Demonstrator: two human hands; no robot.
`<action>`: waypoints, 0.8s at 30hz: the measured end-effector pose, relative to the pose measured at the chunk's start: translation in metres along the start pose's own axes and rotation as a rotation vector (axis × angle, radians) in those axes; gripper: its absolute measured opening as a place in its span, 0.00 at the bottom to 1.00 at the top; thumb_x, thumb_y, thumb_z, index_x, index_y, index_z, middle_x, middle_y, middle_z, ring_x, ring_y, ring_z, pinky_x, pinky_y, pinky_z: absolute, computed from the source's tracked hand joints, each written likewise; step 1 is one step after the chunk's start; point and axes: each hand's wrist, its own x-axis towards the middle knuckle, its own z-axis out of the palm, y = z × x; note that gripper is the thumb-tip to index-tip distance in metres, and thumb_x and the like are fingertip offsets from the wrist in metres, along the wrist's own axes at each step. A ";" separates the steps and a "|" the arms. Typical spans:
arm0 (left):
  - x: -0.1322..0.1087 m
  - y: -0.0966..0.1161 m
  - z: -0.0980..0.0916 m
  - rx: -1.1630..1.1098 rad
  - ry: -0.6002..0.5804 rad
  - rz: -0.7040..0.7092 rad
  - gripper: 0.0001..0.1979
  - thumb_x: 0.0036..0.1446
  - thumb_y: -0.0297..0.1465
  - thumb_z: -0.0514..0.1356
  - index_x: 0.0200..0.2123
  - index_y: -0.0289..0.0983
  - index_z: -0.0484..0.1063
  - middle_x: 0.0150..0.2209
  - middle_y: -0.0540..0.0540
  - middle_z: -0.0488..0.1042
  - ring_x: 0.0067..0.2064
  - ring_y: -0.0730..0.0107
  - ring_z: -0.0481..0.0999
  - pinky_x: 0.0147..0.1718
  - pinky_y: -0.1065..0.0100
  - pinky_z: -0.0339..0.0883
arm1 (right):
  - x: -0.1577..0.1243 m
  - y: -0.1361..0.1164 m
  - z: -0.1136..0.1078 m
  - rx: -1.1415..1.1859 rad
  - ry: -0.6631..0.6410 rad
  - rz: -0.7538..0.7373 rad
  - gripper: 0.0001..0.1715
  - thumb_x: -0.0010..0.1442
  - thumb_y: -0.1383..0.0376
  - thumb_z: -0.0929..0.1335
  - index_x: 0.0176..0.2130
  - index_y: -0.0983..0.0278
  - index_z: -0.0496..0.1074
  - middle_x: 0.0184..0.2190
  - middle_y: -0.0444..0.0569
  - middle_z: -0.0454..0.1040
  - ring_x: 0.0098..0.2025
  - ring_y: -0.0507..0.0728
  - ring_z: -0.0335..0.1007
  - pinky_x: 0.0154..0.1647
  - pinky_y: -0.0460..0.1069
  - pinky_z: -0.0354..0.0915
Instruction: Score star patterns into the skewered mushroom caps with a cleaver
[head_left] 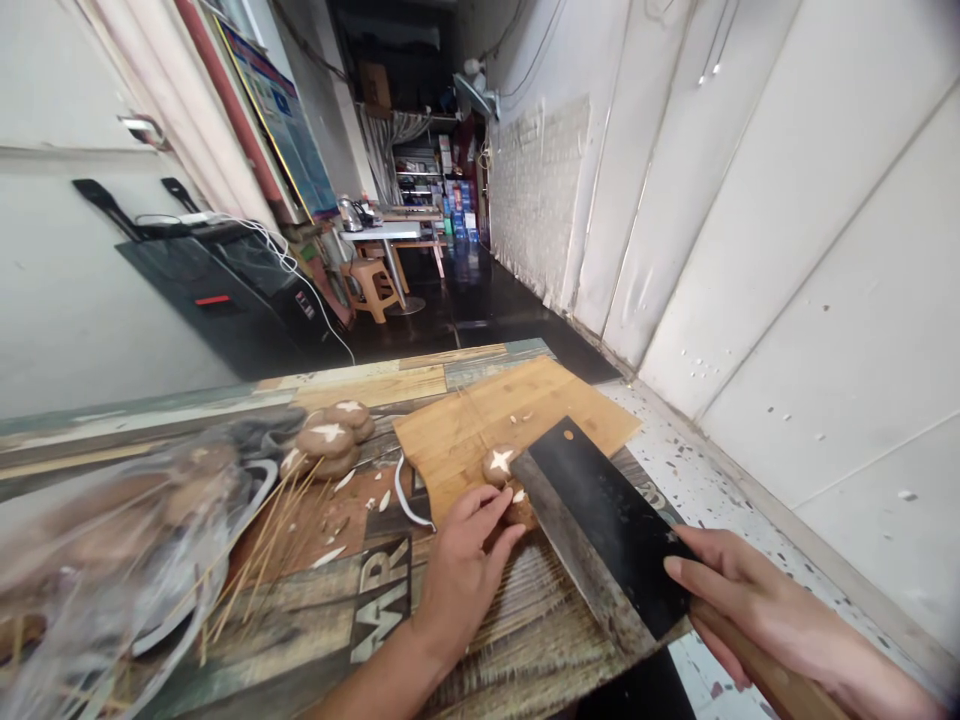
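My right hand (757,605) is closed round the wooden handle of a wide black cleaver (600,520). Its blade rests tilted on a bamboo cutting board (495,410). My left hand (461,560) pinches a brown mushroom (520,508) at the board's near edge, right against the blade. Another mushroom (498,464) with a white star cut in its cap sits just beyond it on the board.
Several star-cut mushrooms (330,437) lie left of the board, beside bamboo skewers (262,545) and white trimmings. A clear plastic bag of mushrooms (112,540) sits at the left. White wall panels (787,250) run along the right. A dark corridor lies ahead.
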 end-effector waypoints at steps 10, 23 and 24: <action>0.002 0.000 0.001 -0.020 0.000 -0.006 0.14 0.56 0.31 0.61 0.46 0.39 0.76 0.44 0.43 0.75 0.45 0.64 0.75 0.46 0.62 0.71 | -0.006 0.018 -0.002 0.092 -0.004 0.016 0.19 0.59 0.50 0.66 0.31 0.62 0.62 0.07 0.36 0.63 0.08 0.47 0.53 0.12 0.41 0.48; 0.011 0.008 -0.003 -0.003 -0.012 -0.129 0.12 0.55 0.36 0.62 0.42 0.39 0.77 0.43 0.45 0.76 0.43 0.64 0.76 0.46 0.61 0.71 | 0.014 0.018 -0.008 0.320 -0.181 -0.077 0.22 0.58 0.49 0.67 0.27 0.65 0.66 0.06 0.40 0.65 0.06 0.47 0.54 0.07 0.40 0.45; 0.013 0.009 -0.004 -0.002 -0.010 -0.136 0.11 0.56 0.36 0.61 0.40 0.39 0.77 0.42 0.45 0.76 0.43 0.64 0.76 0.45 0.61 0.71 | 0.014 0.017 -0.006 0.326 -0.172 -0.072 0.23 0.57 0.48 0.68 0.27 0.65 0.66 0.06 0.40 0.64 0.06 0.47 0.53 0.07 0.40 0.45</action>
